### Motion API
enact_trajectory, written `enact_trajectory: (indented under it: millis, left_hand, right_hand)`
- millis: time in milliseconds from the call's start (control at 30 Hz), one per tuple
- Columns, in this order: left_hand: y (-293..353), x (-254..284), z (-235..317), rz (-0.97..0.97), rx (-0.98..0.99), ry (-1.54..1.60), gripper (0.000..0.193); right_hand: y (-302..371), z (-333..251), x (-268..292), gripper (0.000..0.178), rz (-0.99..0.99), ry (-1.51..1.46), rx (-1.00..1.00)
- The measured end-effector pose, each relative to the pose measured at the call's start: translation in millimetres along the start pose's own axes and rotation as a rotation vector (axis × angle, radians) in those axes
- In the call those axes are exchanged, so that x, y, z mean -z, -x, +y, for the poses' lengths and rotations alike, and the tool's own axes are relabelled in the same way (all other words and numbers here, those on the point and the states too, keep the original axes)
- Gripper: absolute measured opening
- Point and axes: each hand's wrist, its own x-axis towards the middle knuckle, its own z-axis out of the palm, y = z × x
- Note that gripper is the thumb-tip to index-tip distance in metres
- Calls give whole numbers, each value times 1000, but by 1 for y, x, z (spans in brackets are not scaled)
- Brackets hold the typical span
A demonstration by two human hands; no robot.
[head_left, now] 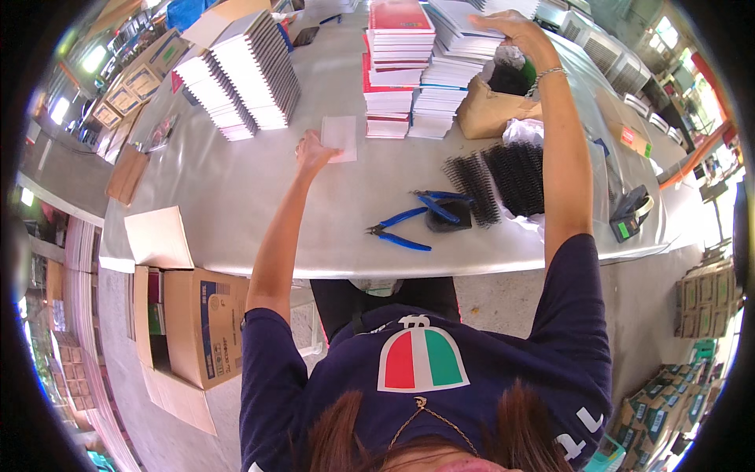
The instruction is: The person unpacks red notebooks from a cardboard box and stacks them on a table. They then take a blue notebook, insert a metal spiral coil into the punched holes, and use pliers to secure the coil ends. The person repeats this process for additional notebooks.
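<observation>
The left hand (313,151) lies at the near left corner of a pale booklet (340,135), its thumb reaching across the near edge and its fingers along the left side; whether it pinches the booklet or merely touches it, I cannot tell. That booklet lies on the white-covered table (326,216), between the spiral-bound books (263,79) on the left and the red-covered books (399,39) on the right. The right hand (515,30) reaches to the far side, its fingers stretched out over the top of the pale stacked books (452,79) just right of the red ones; its grip cannot be made out. A bracelet (548,72) circles that wrist. Beside the pale stack, under the right forearm, stands an open cardboard carton (480,114) with dark contents. Nearer the person, black binding coils (511,181) lie in bundles, with white wrapping around them. Left of these are two blue-handled cutters: one (401,228) with its handles spread, the other (447,206) lying across a small black container (450,224). A black device (631,212) with a green label sits near the right edge. Below the table's left side stands a larger open cardboard box (204,330).
</observation>
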Motion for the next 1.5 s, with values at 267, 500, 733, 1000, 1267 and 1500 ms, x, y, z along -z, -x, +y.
enact_trajectory:
  millis: [267, 500, 733, 1000, 1267, 1500]
  left_hand:
    - [52, 30, 5, 39, -62, 721, 31]
    - [159, 95, 11, 117, -150, 954, 27]
    - [227, 68, 39, 232, -131, 1069, 29]
    - [256, 53, 32, -162, 21, 1289, 51]
    - [261, 75, 18, -566, 143, 1247, 62]
    - [268, 80, 22, -656, 208, 1635, 57]
  right_hand:
    - [18, -14, 11, 78, 476, 113, 63]
    - [154, -100, -85, 44, 587, -701, 288]
    - [264, -122, -224, 28, 286, -946, 80]
    - [297, -83, -247, 32, 343, -416, 553]
    - [313, -64, -226, 31, 126, -276, 661]
    - [321, -65, -227, 34, -23, -376, 674]
